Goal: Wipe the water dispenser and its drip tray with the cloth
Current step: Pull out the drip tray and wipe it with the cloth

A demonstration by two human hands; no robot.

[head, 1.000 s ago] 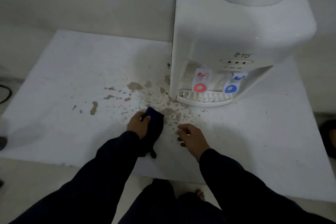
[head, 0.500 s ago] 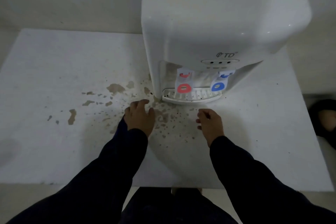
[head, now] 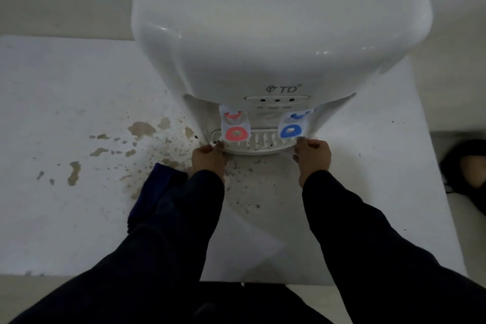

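Note:
A white water dispenser (head: 276, 34) stands on a white table (head: 65, 87), with a red tap (head: 236, 133) and a blue tap (head: 290, 131) over its slotted white drip tray (head: 259, 143). My left hand (head: 209, 159) grips the tray's left end. At the tray's right end my right hand (head: 313, 156) grips its front rim. A dark blue cloth (head: 155, 189) lies on the table under my left forearm, partly hidden by the sleeve.
Brown stains and splatter (head: 139, 130) cover the table left of and in front of the dispenser. The table's front edge (head: 79, 275) runs close to my body. A dark object (head: 468, 173) lies on the floor at the far right.
My left hand let go of the cloth, which now lies on the table. Both hands moved forward and closed on the two ends of the drip tray. The camera moved closer.

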